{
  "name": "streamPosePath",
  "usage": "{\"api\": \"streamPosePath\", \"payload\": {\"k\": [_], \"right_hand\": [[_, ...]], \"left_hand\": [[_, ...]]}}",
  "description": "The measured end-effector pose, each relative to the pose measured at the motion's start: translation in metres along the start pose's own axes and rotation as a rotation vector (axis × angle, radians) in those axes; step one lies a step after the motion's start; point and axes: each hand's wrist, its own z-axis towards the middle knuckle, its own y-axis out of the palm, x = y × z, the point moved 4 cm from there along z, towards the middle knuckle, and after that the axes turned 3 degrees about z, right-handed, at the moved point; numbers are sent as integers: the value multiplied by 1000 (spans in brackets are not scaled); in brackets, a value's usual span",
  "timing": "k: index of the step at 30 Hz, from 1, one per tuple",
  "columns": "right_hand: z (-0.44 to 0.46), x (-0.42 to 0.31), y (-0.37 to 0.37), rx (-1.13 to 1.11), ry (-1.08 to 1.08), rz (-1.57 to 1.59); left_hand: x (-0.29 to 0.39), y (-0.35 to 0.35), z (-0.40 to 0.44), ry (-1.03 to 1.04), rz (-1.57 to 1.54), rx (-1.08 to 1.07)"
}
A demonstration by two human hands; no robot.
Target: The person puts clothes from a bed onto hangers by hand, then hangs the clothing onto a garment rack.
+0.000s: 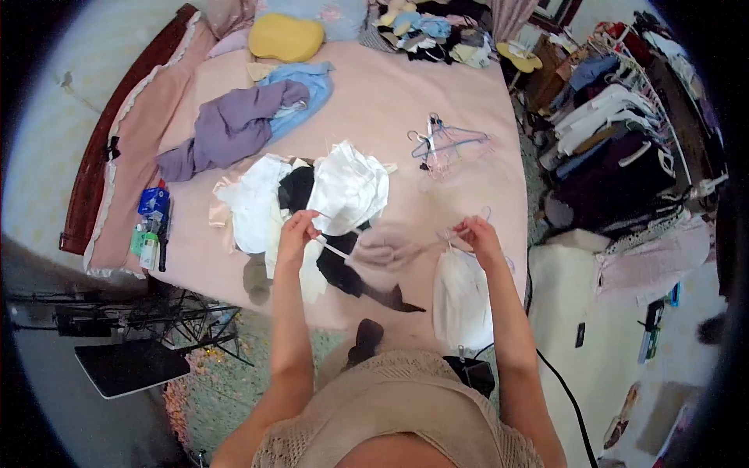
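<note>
Both arms reach out over the pink-covered bed (421,86), and here's the pale pink strapped garment (384,248) — up between the two hands, above the bed near its near edge, its middle blurred. The left hand (299,234) has thumb and fingers pinched on the end of its white strap; the right hand (476,236) pinches at the other end, though the blur hides exactly which part it grips.

Just below the right hand a white garment (460,300) hangs at the near right corner of the bed. Beyond the left hand, a crumpled white garment (349,187) tops a loose heap, with a black garment (343,265) trailing toward the near edge. Over by the right edge, blue and pink hangers (452,143) lie tangled together. Further up, toward the far left corner — a purple garment (234,129) partly over a blue one, and a yellow cushion (285,37) just beyond.
</note>
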Motion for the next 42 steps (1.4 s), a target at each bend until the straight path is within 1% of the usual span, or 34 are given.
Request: {"api": "streamPosePath", "payload": {"k": [1, 2, 3, 4, 5, 6, 8, 9, 10, 11, 12, 13, 14, 15, 16, 17, 19, 23, 26, 29, 34, 36, 38, 41, 42], "right_hand": [[-2, -5, 1, 24, 13, 2], [-4, -12, 0, 32, -19, 43], [-6, -18, -5, 36, -56, 79], [-8, -20, -12, 56, -47, 73], [-9, -24, -18, 89, -98, 92], [-10, -27, -24, 119, -153, 113], [-14, -27, -39, 115, -151, 119], [-18, -28, -43, 136, -131, 117], [-23, -28, -47, 156, -113, 115], [-28, -32, -50, 110, -136, 164], [-35, -37, -49, 121, -133, 161], [-41, -44, -44, 113, -186, 266], [-46, -50, -43, 105, -242, 372], [-49, -54, -46, 28, -281, 393], [-49, -54, -53, 36, -281, 394], [-48, -52, -61, 88, -238, 335], [-48, -46, -69, 146, -181, 227], [-53, -44, -67, 157, -170, 260], [-52, -46, -69, 157, -200, 283], [-53, -48, -69, 154, -205, 271], [-53, -45, -65, 166, -177, 273], [-52, -44, -62, 156, -176, 275], [-51, -44, -59, 145, -173, 275], [-48, -46, -46, 71, -176, 262], [-49, -51, -36, 54, -164, 178]], "left_hand": [[-8, -5, 4, 3, 6, 49], [-12, -5, 4, 28, -33, 49], [-13, -2, 3, 10, -28, 67], [-12, 2, 2, -1, -24, 85], [-12, 7, 2, -35, -28, 90], [-15, 10, 3, -44, -30, 83], [-18, 17, 4, -41, 82, 5], [-17, 23, 3, -72, 125, -59], [-14, 27, 2, -80, 125, -68], [-12, 37, 0, -86, -70, -178], [-8, 47, -3, -93, -268, -283], [-3, 53, -3, -60, -419, -334], [-1, 56, -2, -69, -507, -353], [-4, 55, 4, -74, -395, -336], [-7, 55, 9, -79, -281, -318], [-11, 55, 11, -83, -281, -322], [-16, 56, 13, -189, -7, -265], [-16, 75, 10, -189, -90, -299], [-18, 74, 14, -194, -17, -260], [-10, 75, 13, -160, -12, -240], [-15, 72, 13, -170, -12, -218], [-19, 71, 13, -182, -2, -203], [-20, 72, 12, -161, 4, -248], [-26, 80, 12, -151, -41, -252], [-29, 84, 11, -145, -79, -267]]}}
